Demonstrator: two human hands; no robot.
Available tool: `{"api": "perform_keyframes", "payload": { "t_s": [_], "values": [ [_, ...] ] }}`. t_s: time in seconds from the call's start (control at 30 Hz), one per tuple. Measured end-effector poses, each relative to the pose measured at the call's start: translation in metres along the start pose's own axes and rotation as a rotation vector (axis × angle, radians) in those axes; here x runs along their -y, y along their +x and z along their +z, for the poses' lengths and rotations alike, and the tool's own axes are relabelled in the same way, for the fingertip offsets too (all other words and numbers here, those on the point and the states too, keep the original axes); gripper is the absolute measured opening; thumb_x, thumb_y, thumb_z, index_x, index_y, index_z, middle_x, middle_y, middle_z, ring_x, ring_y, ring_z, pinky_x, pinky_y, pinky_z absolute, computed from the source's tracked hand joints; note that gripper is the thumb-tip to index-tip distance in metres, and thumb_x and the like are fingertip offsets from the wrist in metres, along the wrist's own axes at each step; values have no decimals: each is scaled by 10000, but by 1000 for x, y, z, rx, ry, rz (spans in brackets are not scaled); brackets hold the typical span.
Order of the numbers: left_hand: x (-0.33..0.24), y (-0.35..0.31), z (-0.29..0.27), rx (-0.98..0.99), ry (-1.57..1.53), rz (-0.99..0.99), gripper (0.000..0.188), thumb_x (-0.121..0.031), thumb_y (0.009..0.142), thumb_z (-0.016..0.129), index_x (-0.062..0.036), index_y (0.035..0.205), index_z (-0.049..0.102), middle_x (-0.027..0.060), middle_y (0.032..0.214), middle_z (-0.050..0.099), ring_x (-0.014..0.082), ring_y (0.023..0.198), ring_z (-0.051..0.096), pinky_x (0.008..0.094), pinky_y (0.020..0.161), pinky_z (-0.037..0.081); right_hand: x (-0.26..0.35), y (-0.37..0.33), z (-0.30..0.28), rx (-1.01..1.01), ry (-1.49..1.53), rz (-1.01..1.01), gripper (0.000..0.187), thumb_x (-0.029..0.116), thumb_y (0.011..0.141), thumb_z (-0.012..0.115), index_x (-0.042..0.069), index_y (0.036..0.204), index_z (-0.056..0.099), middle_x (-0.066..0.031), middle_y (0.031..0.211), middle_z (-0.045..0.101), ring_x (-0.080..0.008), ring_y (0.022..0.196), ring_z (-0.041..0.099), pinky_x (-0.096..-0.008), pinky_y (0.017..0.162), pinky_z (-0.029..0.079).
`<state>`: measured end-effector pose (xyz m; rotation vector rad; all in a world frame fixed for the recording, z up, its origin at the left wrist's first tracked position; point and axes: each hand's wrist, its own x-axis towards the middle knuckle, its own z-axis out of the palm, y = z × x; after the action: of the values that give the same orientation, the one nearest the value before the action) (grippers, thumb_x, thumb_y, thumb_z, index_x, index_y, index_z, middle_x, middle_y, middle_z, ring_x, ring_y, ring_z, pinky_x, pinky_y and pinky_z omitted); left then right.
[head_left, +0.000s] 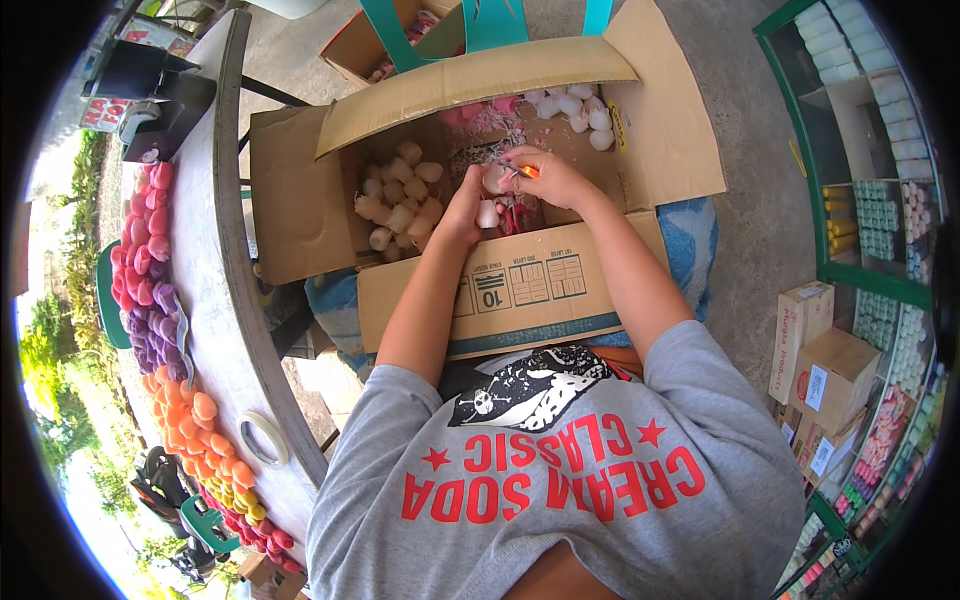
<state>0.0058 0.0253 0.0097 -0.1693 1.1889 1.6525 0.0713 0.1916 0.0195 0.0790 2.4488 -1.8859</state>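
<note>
Both my hands work over an open cardboard box (560, 285) on my lap. My left hand (464, 206) is closed around a pale, rounded, wax-like piece (493, 180). A second whitish piece (488, 214) shows by its fingers; whether it is held too I cannot tell. My right hand (558, 180) grips a small orange-handled cutter (529, 172), its tip end close to the held piece. Cream rounded pieces (400, 195) are heaped in the box's left side. Several white ones (578, 104) lie at the far right, with pink pieces (480, 112) and shavings (488, 152) between.
To the left, a long table (215, 250) carries rows of red, purple, orange and yellow rounded pieces (185, 415) and a tape roll (263, 438). Another carton (430, 45) and a teal chair (495, 25) stand beyond. Stacked boxes (835, 365) and green-framed shelves (875, 285) are at right.
</note>
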Motion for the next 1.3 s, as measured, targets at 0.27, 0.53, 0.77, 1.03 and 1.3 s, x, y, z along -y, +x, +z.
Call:
{"api": "perform_keyframes", "payload": {
  "t_s": [0.27,0.53,0.77,1.03,1.3],
  "values": [
    [9,6,-4,-83,126,108,359,-434,889,385,-105,1000,479,51,769,543,144,529,516,295,447,435,-2,3,7,-231,-185,-31,358,331,813,689,18,977,632,-122,922,645,-220,844,612,-333,764,473],
    [-1,-8,15,-318,117,275,371,-456,902,397,-89,918,453,49,726,534,147,497,500,292,430,438,11,-4,0,-282,-324,69,290,336,772,658,71,882,613,-106,816,665,-309,753,638,-388,665,499],
    [-1,-4,10,-450,-45,418,331,-420,904,423,-91,903,459,52,705,509,157,502,504,290,426,431,24,-9,11,-214,-756,-143,227,297,721,658,105,779,551,-72,770,644,-293,708,635,-428,593,489],
    [7,0,11,-530,603,811,335,-298,992,352,-34,813,454,44,668,490,136,586,483,290,546,415,16,-6,21,-214,-829,-21,141,204,715,619,102,784,553,-71,773,650,-299,739,645,-440,603,490],
    [3,-12,20,-393,312,644,351,-331,988,297,-59,864,482,57,678,506,139,533,487,266,469,407,15,0,28,-249,-955,168,119,149,801,481,98,811,587,-111,781,665,-318,746,657,-457,630,503]
  ]
}}
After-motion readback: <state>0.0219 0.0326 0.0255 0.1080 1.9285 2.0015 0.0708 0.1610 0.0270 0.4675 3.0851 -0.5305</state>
